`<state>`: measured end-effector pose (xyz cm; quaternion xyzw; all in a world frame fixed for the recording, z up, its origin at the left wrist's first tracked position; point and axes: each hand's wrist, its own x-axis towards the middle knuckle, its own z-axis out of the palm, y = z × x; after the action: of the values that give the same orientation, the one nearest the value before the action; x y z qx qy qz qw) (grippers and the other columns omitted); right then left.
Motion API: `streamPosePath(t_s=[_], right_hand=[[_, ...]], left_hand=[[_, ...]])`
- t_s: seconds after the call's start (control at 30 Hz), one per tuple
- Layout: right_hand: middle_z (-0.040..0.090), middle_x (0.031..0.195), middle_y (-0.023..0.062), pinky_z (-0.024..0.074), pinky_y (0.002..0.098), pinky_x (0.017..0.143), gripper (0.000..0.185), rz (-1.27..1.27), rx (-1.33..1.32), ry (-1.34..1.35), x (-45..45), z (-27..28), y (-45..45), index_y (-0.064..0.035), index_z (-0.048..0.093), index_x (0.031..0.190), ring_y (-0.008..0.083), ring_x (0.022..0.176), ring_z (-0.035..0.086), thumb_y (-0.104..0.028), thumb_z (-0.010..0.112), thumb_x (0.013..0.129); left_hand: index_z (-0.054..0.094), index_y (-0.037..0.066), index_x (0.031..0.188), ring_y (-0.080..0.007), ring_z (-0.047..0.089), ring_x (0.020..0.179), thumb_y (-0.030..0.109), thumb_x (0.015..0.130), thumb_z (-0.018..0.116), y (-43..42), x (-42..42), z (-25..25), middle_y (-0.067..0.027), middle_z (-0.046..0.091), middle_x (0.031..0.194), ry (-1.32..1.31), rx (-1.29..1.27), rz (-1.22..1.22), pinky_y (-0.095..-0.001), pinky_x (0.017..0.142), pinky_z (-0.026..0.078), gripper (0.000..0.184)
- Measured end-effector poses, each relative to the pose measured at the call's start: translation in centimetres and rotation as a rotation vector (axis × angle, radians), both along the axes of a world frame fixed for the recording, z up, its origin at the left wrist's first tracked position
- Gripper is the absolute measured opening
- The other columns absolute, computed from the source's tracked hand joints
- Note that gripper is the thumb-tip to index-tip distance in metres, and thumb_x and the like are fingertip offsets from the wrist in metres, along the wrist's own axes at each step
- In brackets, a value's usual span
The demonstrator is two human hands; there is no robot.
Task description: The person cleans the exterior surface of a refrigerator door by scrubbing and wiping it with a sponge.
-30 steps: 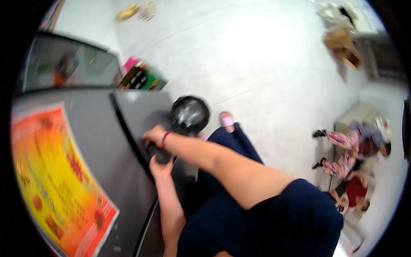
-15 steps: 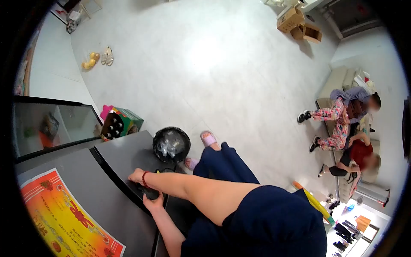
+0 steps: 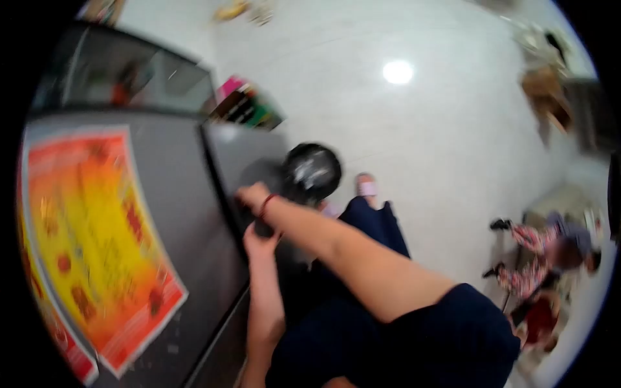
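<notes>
My right hand (image 3: 253, 195), with a red bead bracelet (image 3: 266, 205) at the wrist, is closed beside the black gap between the doors of a grey refrigerator (image 3: 178, 174). Its fingertips are blurred, and what they hold is hidden. Just below it, my left hand (image 3: 261, 242) is curled around a small dark object (image 3: 263, 227) whose kind I cannot make out. The two hands nearly touch. To their upper right stands a black bin (image 3: 313, 171) with crumpled clear plastic inside.
A red and yellow poster (image 3: 103, 239) hangs on the refrigerator. Beyond it are a glass-fronted cabinet (image 3: 123, 74) and a box of dark bottles (image 3: 244, 107). Cardboard boxes (image 3: 546, 97) lie at the upper right. Two people sit on a sofa (image 3: 563, 200) at right.
My view has swung, so the refrigerator, bin and hands appear farther right and the poster shows more fully. Both hands stay together by the door gap. The picture is now blurred.
</notes>
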<state>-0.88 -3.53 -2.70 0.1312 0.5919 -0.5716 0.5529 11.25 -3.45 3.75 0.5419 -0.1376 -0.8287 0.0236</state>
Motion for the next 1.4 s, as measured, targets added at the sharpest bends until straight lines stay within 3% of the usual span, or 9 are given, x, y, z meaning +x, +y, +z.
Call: streamPosePath(t_s=[0.07,0.13,0.27,0.4,0.6,1.0,1.1,1.13,1.4], right_hand=[[0.065,0.084,0.0141,0.0497,0.0374,0.067,0.021,-0.177,-0.061,-0.150,-0.2,2.7,0.8,0.0024,0.065,0.086,0.0256,0.075,0.063,-0.016,0.061,0.077],[0.063,0.078,0.0133,0.0473,0.0357,0.061,0.021,-0.307,-0.110,-0.221,-0.9,2.7,0.9,0.0067,0.063,0.077,0.0230,0.069,0.059,-0.015,0.062,0.077],[0.060,0.074,0.0124,0.0437,0.0345,0.062,0.024,-0.262,-0.057,-0.158,0.5,0.9,0.6,0.0100,0.060,0.077,0.0209,0.067,0.055,-0.014,0.062,0.076],[0.059,0.075,0.0123,0.0426,0.0343,0.061,0.022,-0.273,-0.073,-0.201,0.1,2.0,1.0,0.0088,0.059,0.076,0.0207,0.067,0.054,-0.013,0.062,0.075],[0.059,0.076,0.0121,0.0430,0.0336,0.062,0.021,-0.262,-0.074,-0.210,-0.3,2.9,1.5,0.0082,0.059,0.076,0.0216,0.067,0.055,-0.013,0.060,0.075],[0.058,0.074,0.0086,0.0482,0.0351,0.063,0.011,-0.319,-0.324,-0.416,0.0,1.0,5.1,-0.0010,0.059,0.073,0.0206,0.068,0.056,-0.011,0.060,0.079],[0.059,0.074,0.0073,0.0488,0.0337,0.065,0.009,-0.388,-0.380,-0.454,0.3,0.4,7.2,-0.0016,0.059,0.075,0.0198,0.068,0.057,-0.009,0.059,0.081],[0.060,0.076,0.0065,0.0502,0.0311,0.069,0.007,-0.442,-0.426,-0.493,0.7,-0.6,7.5,-0.0018,0.060,0.081,0.0197,0.070,0.059,-0.009,0.060,0.083],[0.061,0.085,0.0071,0.0514,0.0272,0.078,0.010,-0.616,-0.356,-0.494,1.2,-0.8,10.3,-0.0023,0.061,0.093,0.0187,0.080,0.061,-0.004,0.057,0.084]], left_hand=[[0.044,0.007,0.129,-0.0298,0.040,0.124,0.023,0.089,0.043,0.7,-1.2,1.7,-0.0125,0.046,0.132,-0.238,-0.006,0.178,-0.0518,0.104,0.028,0.043],[0.048,0.008,0.124,-0.0238,0.045,0.119,0.024,0.091,0.041,1.4,-2.1,1.8,-0.0091,0.053,0.126,-0.211,-0.082,0.164,-0.0435,0.101,0.033,0.037],[0.042,0.006,0.127,-0.0260,0.042,0.121,0.025,0.093,0.037,1.3,-0.7,0.7,-0.0116,0.045,0.131,-0.167,-0.141,0.124,-0.0471,0.101,0.032,0.039],[0.052,0.007,0.117,-0.0207,0.051,0.113,0.024,0.093,0.035,1.2,-1.2,1.2,-0.0062,0.057,0.120,-0.262,-0.084,0.157,-0.0379,0.097,0.037,0.034],[0.046,0.006,0.123,-0.0244,0.047,0.117,0.023,0.093,0.036,1.4,-1.6,1.8,-0.0099,0.052,0.124,-0.175,-0.118,0.128,-0.0448,0.101,0.033,0.036],[0.052,0.006,0.118,-0.0227,0.056,0.109,0.021,0.092,0.040,1.2,-1.1,0.5,-0.0081,0.057,0.119,-0.168,-0.105,0.141,-0.0388,0.093,0.044,0.033],[0.052,0.006,0.118,-0.0228,0.056,0.108,0.020,0.091,0.041,1.0,-0.6,-0.5,-0.0081,0.058,0.118,-0.147,-0.094,0.115,-0.0387,0.092,0.045,0.032],[0.054,0.007,0.115,-0.0237,0.053,0.113,0.021,0.090,0.041,0.9,-0.4,-1.1,-0.0090,0.059,0.117,-0.144,-0.087,0.121,-0.0436,0.098,0.038,0.032],[0.056,0.008,0.111,-0.0230,0.055,0.109,0.022,0.090,0.041,2.5,0.2,-1.5,-0.0069,0.059,0.115,-0.202,-0.096,0.018,-0.0408,0.094,0.040,0.029]])
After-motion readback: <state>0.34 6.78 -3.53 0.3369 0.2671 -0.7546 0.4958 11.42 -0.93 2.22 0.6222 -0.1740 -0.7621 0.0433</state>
